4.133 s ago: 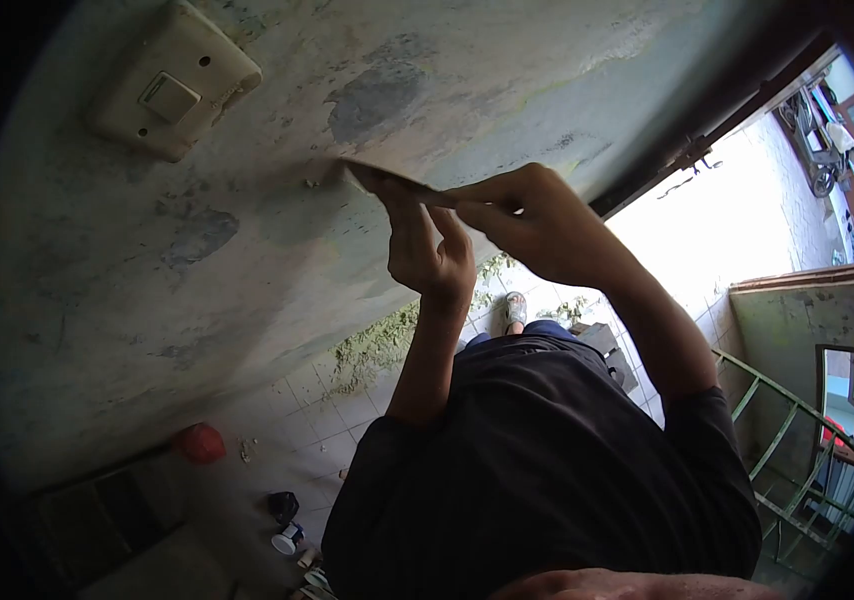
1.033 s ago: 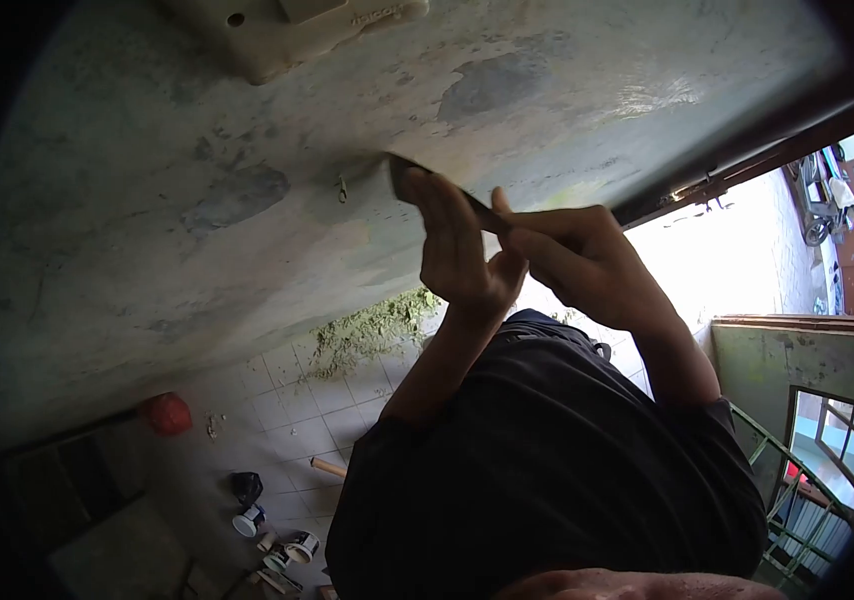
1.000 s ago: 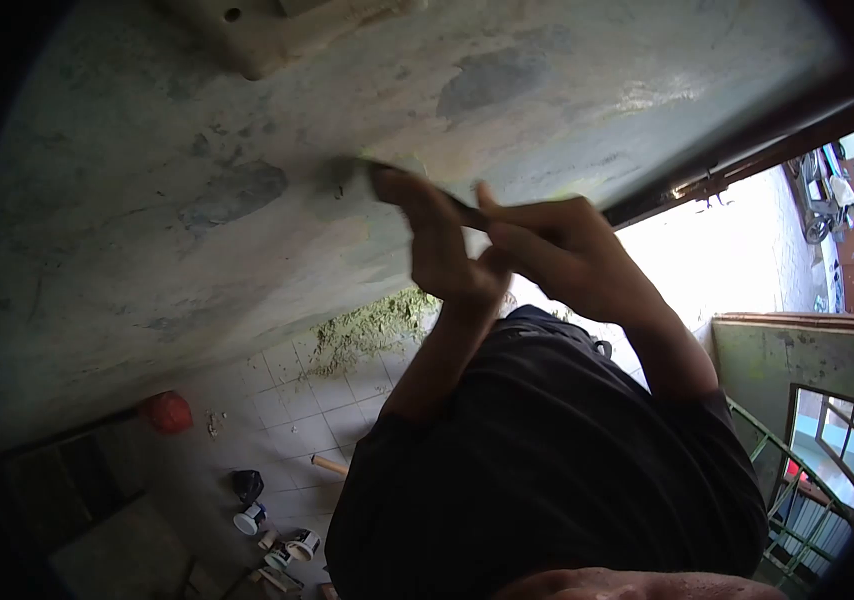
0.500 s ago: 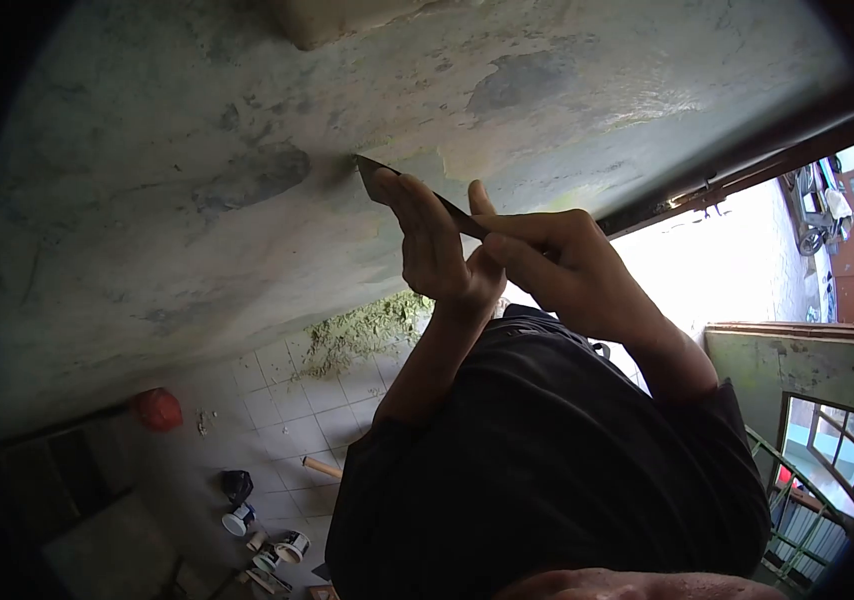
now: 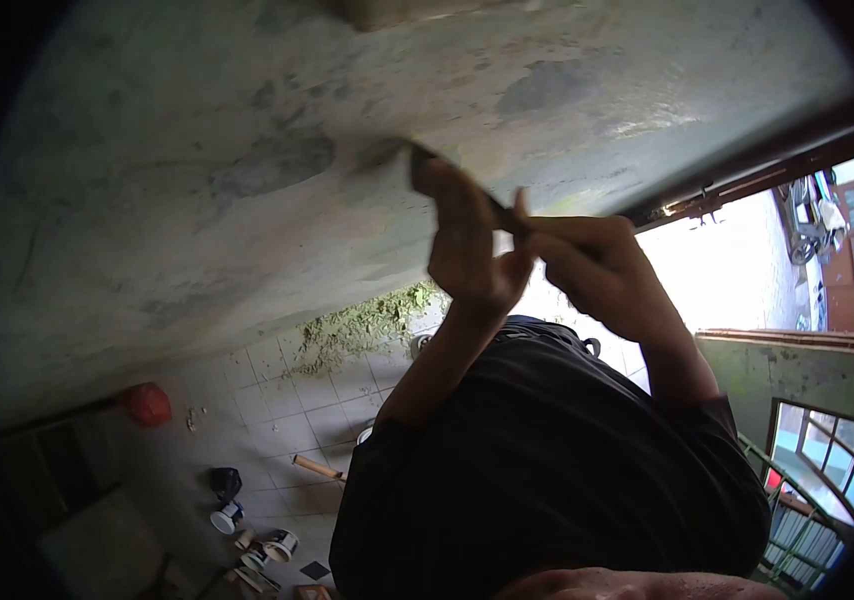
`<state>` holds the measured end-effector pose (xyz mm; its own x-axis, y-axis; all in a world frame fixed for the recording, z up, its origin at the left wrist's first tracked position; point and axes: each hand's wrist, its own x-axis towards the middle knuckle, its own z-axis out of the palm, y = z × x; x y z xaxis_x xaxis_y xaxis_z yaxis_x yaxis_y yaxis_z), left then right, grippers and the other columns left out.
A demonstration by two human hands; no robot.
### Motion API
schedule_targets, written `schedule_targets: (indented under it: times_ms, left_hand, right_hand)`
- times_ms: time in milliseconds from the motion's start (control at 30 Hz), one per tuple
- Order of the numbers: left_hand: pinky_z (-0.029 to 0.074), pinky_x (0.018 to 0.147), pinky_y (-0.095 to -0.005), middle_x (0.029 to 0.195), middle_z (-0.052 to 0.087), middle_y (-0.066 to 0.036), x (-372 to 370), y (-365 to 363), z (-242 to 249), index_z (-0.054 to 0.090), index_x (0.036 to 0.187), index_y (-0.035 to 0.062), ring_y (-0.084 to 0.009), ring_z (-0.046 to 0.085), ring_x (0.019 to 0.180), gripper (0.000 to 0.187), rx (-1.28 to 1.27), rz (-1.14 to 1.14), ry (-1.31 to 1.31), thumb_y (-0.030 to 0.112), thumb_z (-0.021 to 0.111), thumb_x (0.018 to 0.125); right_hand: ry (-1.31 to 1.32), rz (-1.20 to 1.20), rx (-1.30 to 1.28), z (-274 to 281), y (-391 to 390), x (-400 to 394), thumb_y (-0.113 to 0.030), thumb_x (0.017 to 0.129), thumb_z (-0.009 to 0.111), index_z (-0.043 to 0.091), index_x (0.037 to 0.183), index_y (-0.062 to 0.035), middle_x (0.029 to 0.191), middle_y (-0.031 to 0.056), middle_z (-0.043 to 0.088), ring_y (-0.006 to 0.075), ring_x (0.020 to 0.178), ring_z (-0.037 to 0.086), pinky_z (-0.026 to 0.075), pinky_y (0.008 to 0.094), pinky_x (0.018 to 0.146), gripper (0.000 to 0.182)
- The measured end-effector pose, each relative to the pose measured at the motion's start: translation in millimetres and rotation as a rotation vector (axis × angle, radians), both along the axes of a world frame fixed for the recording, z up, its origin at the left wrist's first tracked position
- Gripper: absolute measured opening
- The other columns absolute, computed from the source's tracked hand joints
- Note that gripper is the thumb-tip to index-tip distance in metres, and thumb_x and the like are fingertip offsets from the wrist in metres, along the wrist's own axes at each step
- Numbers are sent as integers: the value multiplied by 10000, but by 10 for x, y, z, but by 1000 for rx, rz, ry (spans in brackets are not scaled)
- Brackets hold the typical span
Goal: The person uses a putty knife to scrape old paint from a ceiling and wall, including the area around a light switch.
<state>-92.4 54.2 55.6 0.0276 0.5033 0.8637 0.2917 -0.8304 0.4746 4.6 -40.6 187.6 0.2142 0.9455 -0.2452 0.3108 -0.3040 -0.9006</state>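
Observation:
A scraper (image 5: 499,212) with a thin dark blade slants up to the wall (image 5: 177,230), its blade edge meeting the surface or very near it. My right hand (image 5: 597,265) is closed around the handle end, thumb side toward the blade. Along the blade lie the fingers of my left hand (image 5: 467,245), long and pressed together against it; motion blurs their tips. Beside the blade edge the wall has a dark smudge, either shadow or a mark. Grey worn patches (image 5: 282,165) spread over the pale wall.
Greenish scrapings (image 5: 367,328) litter the tiled floor (image 5: 272,405) at the wall's foot. A red bag-like object (image 5: 148,404), a black bag (image 5: 225,484), buckets (image 5: 279,545) and a wooden handle (image 5: 318,467) lie lower left. A doorway opens at right, above a green railing (image 5: 797,495).
Both hands and the scraper have moved to the right along the wall, still together. The view has shifted slightly too, and the hands are now more blurred.

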Motion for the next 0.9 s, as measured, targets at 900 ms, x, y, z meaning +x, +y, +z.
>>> schedule_targets:
  times_ms: [900]
  left_hand:
    - [565, 1035, -506, 1456, 487, -422, 113, 21, -107, 494, 1402, -203, -499, 544, 1338, 623, -19, 100, -12, 140, 761, 956]
  right_hand:
    - [-47, -19, 128, -263, -115, -112, -149, 1021, 615, 720, 1222, 63, 660, 97, 634, 92, 597, 516, 420, 320, 558, 310]
